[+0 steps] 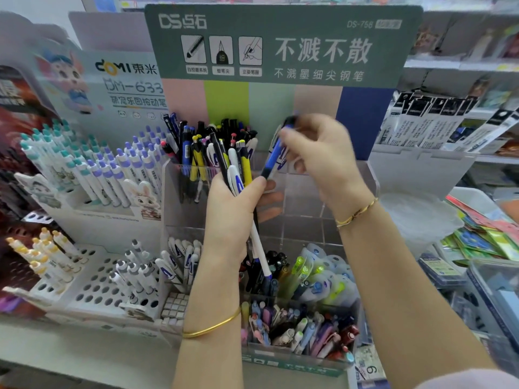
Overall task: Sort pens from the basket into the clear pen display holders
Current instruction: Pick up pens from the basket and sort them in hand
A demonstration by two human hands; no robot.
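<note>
My left hand (pixel 233 217) grips a bundle of pens (pixel 234 169), white, yellow and black, upright in front of the clear tiered holder (pixel 348 175). My right hand (pixel 317 153) pinches a blue pen (pixel 273 157) with a black end, tilted, just right of the bundle and above the holder's top right compartment. The top left compartment holds several mixed pens (pixel 196 141). Lower compartments hold white pens (pixel 179 259), dark pens (pixel 269 273) and green-capped pens (pixel 317 273). No basket shows.
A white display of teal- and purple-capped pens (pixel 92 167) stands at left, with a perforated tray (pixel 95 282) below it. A front tray of pastel pens (pixel 295 327) lies under my arms. Packaged goods (pixel 483 240) fill the shelf at right.
</note>
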